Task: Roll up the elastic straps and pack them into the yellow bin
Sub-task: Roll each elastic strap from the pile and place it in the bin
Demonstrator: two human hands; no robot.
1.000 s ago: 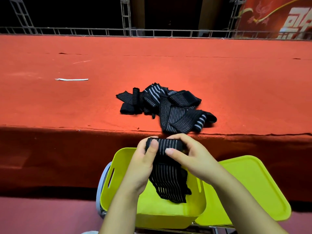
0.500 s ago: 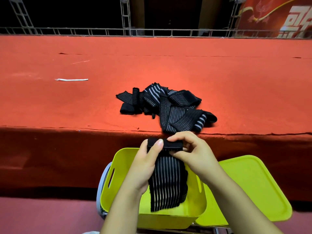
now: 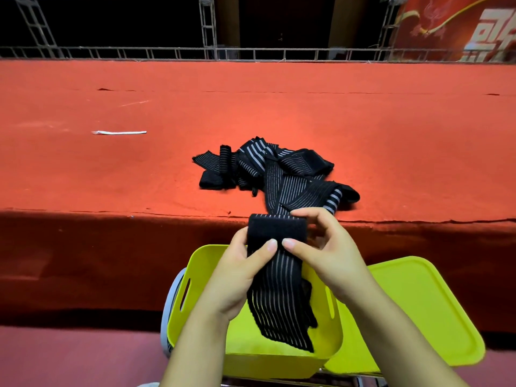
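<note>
One thin white strip lies alone on the red stage, out at about ten o'clock. Near the middle sits one pile of black striped straps, all tangled, so I cannot count them; it reaches almost to the stage edge.

Below the edge, two hands hold one strap up over the bin. The left hand grips the strap's left side, thumb pressed on the front. The right hand pinches the right side, thumb on the front and fingers curled over the top. The two thumbs almost touch. The top of the strap is folded over into a thick black band. The rest hangs down at six o'clock into the one yellow bin. One yellow lid lies just beside the bin, at about four o'clock.
</note>
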